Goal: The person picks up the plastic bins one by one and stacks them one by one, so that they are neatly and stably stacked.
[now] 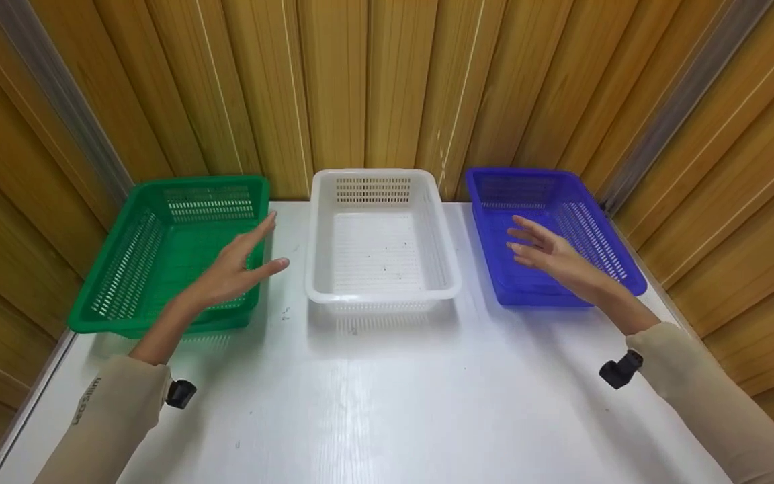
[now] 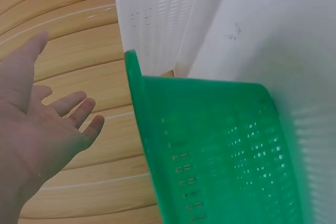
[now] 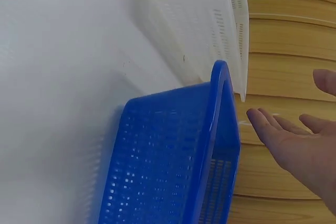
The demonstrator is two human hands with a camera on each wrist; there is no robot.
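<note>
Head view: I'm seeing three baskets lying side by side on the white table (image 1: 387, 403), each with its long axis running away from me toward the wood wall (image 1: 373, 81); left hand (image 1: 236, 265) is hovering flat over the near right corner of the green basket (image 1: 158, 252), fingers straight and spread, holding nothing; right hand (image 1: 548, 254) is hovering over the blue basket (image 1: 548, 232), fingers loose and open, also holding nothing; white basket (image 1: 380, 235) is sitting between both hands, untouched; each hand is nearest its own side's basket; whether either palm is touching a rim I can't tell.
</note>
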